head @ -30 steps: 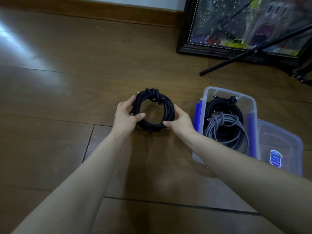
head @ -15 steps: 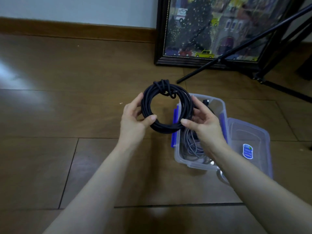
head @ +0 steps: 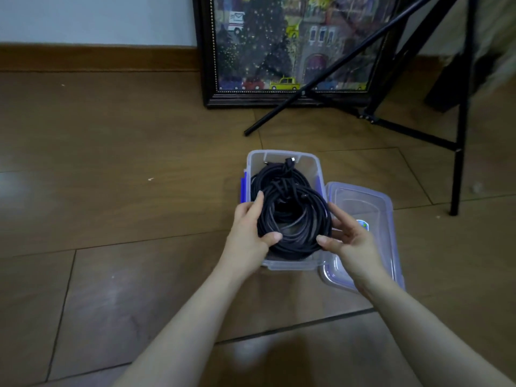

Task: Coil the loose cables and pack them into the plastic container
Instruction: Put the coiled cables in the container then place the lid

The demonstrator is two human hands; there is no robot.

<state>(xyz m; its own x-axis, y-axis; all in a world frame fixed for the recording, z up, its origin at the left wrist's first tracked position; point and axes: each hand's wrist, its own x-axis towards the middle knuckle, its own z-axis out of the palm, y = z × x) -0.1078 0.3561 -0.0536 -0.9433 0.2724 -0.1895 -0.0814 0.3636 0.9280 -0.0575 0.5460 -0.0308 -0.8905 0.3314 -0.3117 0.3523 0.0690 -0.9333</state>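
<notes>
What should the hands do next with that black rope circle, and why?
Probably lower the coiled black cable into the plastic container and let go. Left hand and right hand grip its sides right above the open box, where another black coil already lies.

Black cable coil over clear container

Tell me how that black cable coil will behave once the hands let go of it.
The black cable coil is tied by a wrap at its top, so it will probably keep its ring shape. Held by the left hand and right hand over the container, it looks floppy, likely settling unevenly onto the cables beneath.
</notes>
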